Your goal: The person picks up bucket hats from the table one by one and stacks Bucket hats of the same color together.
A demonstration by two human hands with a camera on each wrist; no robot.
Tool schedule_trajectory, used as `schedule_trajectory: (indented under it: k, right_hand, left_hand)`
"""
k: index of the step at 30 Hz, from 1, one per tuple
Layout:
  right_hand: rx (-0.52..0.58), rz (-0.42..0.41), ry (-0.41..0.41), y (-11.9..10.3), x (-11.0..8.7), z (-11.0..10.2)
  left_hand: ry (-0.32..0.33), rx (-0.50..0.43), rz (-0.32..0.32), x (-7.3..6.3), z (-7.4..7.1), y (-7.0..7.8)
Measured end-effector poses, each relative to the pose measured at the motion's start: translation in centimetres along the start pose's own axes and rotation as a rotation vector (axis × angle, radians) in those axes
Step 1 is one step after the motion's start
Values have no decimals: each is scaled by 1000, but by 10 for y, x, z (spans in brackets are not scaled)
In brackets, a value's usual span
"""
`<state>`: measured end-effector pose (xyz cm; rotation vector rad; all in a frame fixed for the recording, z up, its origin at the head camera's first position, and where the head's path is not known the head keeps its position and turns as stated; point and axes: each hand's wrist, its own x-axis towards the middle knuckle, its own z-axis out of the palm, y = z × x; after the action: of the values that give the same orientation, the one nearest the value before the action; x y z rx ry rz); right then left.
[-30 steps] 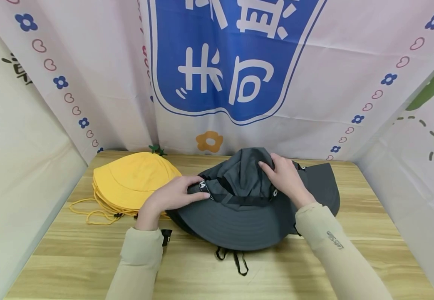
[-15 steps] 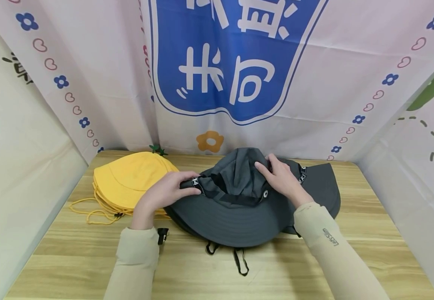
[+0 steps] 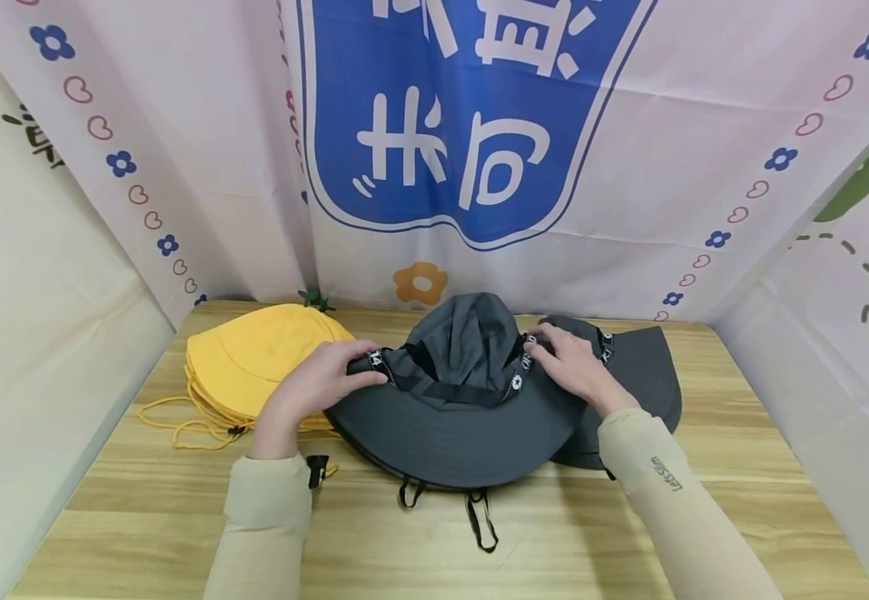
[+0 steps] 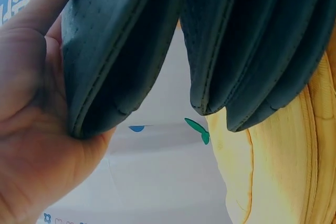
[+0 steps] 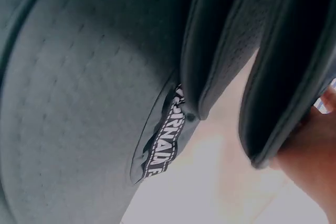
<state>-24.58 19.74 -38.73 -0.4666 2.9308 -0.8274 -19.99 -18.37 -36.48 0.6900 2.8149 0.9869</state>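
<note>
Both hands hold a dark grey wide-brimmed sun hat (image 3: 449, 442), its crown creased and a lettered band round it. On its left side the left hand (image 3: 317, 387) grips the brim between thumb and fingers; the left wrist view shows that hand (image 4: 47, 103) round a bent piece of brim. At the opposite side, the right hand (image 3: 572, 367) pinches the brim beside the band, its fingertips partly hidden. More dark brims (image 4: 252, 51) lie below the held one. A second dark grey hat (image 3: 644, 367) lies to the right, partly behind the right hand.
Stacked yellow hats (image 3: 269, 358) with loose yellow cords (image 3: 202, 433) lie at the left, partly behind the left hand. Black cord loops (image 3: 482, 525) hang out in front of the dark hat. A printed cloth (image 3: 629, 208) rises behind the wooden table (image 3: 404, 558).
The held dark hat has shifted left with both hands, and its crown now stands more centred. More of the dark hat at the right shows. The yellow hats stay put.
</note>
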Motion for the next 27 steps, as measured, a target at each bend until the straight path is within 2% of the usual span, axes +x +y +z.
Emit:
schedule_trajectory:
  k: [9,14,27]
  right_hand:
    - [-60,-32,15,1,1,8]
    - [-121,-32,31,-1,2,16]
    - [-147,-21,-2,0,5,33]
  left_hand:
    - [29,57,-68,3,5,-3]
    - [18,89,-103,5,6,-3]
    - [-47,94,-104,5,12,-8]
